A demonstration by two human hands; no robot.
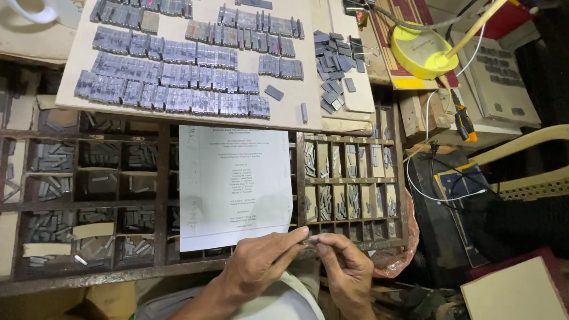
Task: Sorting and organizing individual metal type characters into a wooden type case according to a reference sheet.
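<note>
A small, dark grey metal type piece (311, 240) was pinched between the fingertips of both hands, held just above the near edge of the wooden type case (160, 202). It was thin and short, and mostly hidden by the fingers, so its face could not be made out. The left hand (266, 258) closed on it from one side with thumb and forefinger; the right hand (345, 265) met it from the other, the two hands touching at the piece.

Just beyond the hands a printed white sheet (233, 184) lay over the middle of the case, covering several compartments. To either side, the open compartments held loose grey type. Farther off, a pale board (295, 112) carried rows of set type blocks (168, 76), with a loose heap of spare metal pieces (335, 67) beside it. A yellow lamp (426, 51) stood at the far right, near a screwdriver (463, 122) and trailing white cables (424, 174).
</note>
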